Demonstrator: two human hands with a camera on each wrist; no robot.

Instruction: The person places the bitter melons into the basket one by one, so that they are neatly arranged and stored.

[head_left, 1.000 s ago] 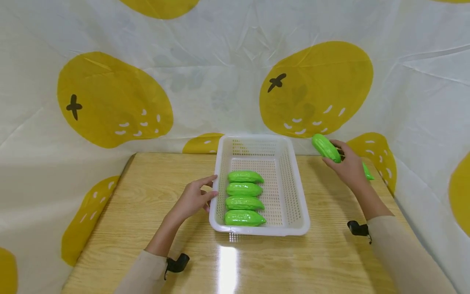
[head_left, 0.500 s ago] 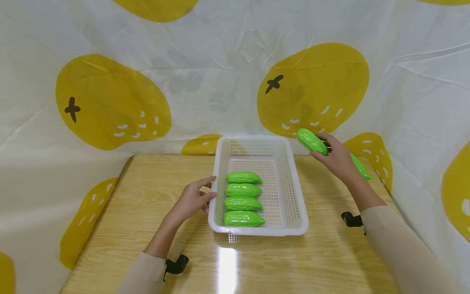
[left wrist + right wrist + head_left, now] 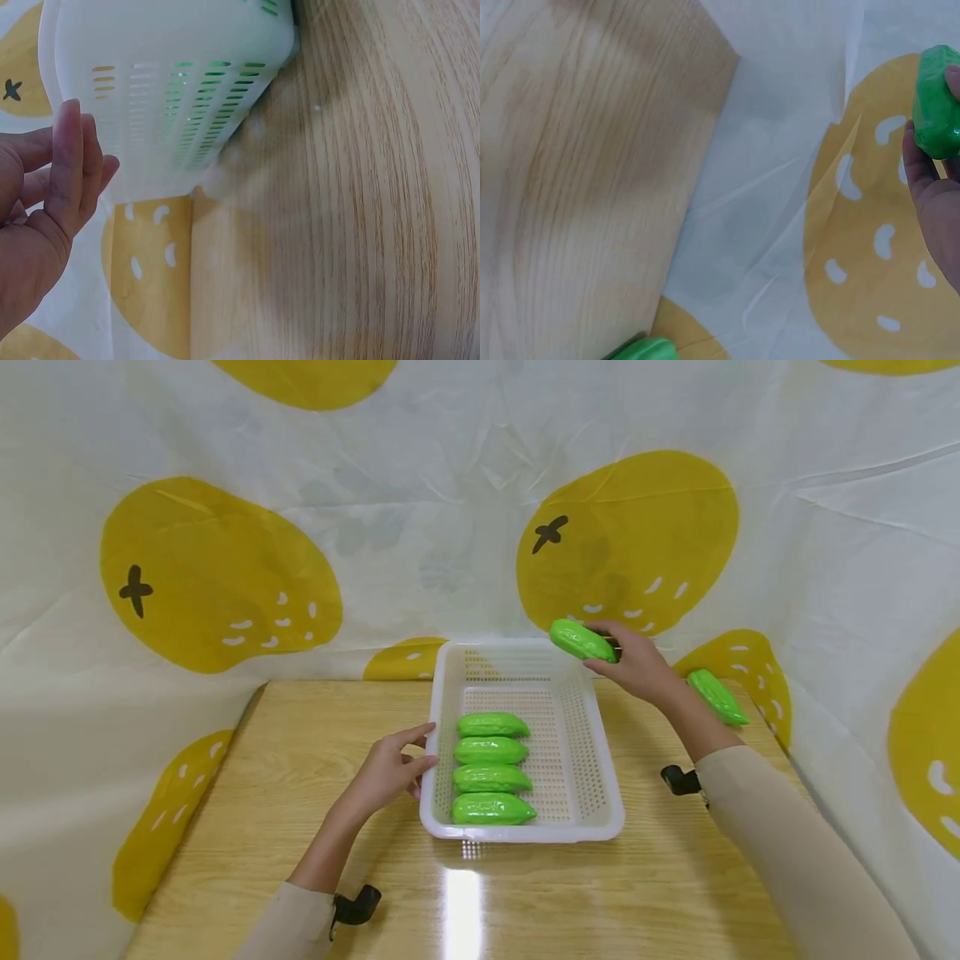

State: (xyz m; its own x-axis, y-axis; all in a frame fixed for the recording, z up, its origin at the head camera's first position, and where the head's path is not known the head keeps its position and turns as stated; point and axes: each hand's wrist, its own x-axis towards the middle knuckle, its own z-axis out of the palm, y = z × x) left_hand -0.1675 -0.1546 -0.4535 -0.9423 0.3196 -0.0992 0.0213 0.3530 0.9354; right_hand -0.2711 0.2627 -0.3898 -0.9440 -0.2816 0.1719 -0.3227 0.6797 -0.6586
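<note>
My right hand [image 3: 633, 662] grips a glossy green bitter melon [image 3: 581, 641] above the back right corner of the white plastic basket [image 3: 611, 793]. That melon [image 3: 936, 105] shows between thumb and fingers in the right wrist view. Several similar green melons [image 3: 491, 750] lie in a column along the basket's left side, tips to the right. My left hand [image 3: 386, 770] touches the basket's left rim with fairly straight fingers. In the left wrist view, its fingers [image 3: 69, 161] lie against the basket's outer wall.
Another green melon [image 3: 717, 697] lies at the back right of the wooden table [image 3: 315, 727], near the edge. A white cloth with yellow fruit prints [image 3: 420, 560] hangs behind and at both sides.
My right hand has carried the green melon leftward, from over the table's right side to the basket's back right corner. The melon left on the table is now fully uncovered. My left hand stays put.
</note>
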